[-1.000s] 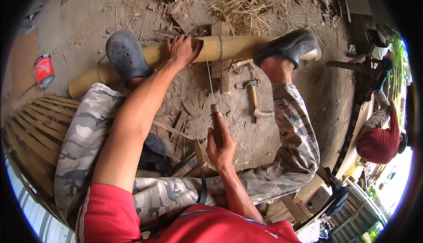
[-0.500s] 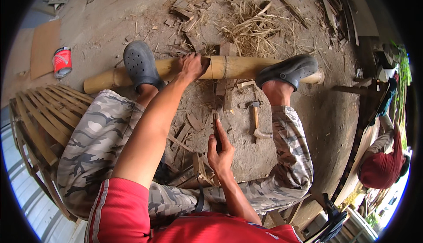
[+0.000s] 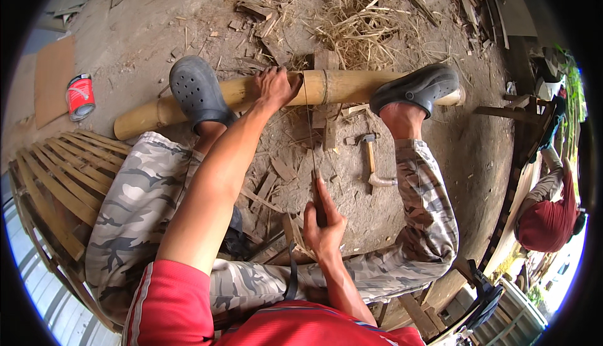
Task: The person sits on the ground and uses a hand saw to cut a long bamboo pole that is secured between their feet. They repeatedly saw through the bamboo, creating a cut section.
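A thick yellow-brown bamboo pole [image 3: 353,87] lies crosswise in front of me, with both my shod feet on it. My left hand [image 3: 277,87] is wrapped over the pole, just left of a cut. In that cut rests the thin blade of a handsaw [image 3: 308,123], seen nearly edge-on. Its dark handle is gripped by my right hand [image 3: 326,230], closer to my body, index finger stretched along it. Under the pole sits a wooden block [image 3: 325,61], partly hidden by it.
A hammer [image 3: 370,157] lies on the dirt floor near my right leg. Beyond the pole are a pile of straw-like shavings [image 3: 367,32] and wood scraps. At left stand a red can [image 3: 80,97] and a slatted bamboo piece [image 3: 66,183]. Another person [image 3: 549,220] bends at far right.
My right hand has drawn the saw back toward my body, so more blade shows on the near side of the pole. My left hand keeps its grip on the bamboo.
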{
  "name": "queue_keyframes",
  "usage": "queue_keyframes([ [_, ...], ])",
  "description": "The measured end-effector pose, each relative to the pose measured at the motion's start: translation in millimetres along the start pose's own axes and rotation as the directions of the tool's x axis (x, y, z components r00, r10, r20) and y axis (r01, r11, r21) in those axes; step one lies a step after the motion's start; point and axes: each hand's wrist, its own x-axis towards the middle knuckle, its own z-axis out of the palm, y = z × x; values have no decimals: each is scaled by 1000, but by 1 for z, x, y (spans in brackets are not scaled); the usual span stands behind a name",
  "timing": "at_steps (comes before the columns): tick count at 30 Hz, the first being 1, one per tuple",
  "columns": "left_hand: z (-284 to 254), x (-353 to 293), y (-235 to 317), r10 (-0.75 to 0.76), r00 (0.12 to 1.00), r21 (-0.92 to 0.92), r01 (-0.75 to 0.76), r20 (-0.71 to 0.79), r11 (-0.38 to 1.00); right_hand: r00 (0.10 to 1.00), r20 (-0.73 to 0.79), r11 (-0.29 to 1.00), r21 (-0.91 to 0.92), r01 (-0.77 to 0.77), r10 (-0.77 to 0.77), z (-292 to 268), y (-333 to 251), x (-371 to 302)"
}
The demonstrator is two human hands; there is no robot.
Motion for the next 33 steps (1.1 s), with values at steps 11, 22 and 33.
queue_keyframes([
  [11, -8, -6, -9, -29, 999, 0, 29, 18, 1000, 980, -14, 978, -69, 196, -198, 28, 16, 57],
  [22, -25, 2, 17, -47, 984, -61, 59, 171, 996, 994, -50, 995, -20, 98, -99, 54, -2, 149],
  [33, -15, -1, 19, 36, 996, -78, -30, 82, 996, 987, -67, 989, 32, 146, -144, 57, 5, 152],
])
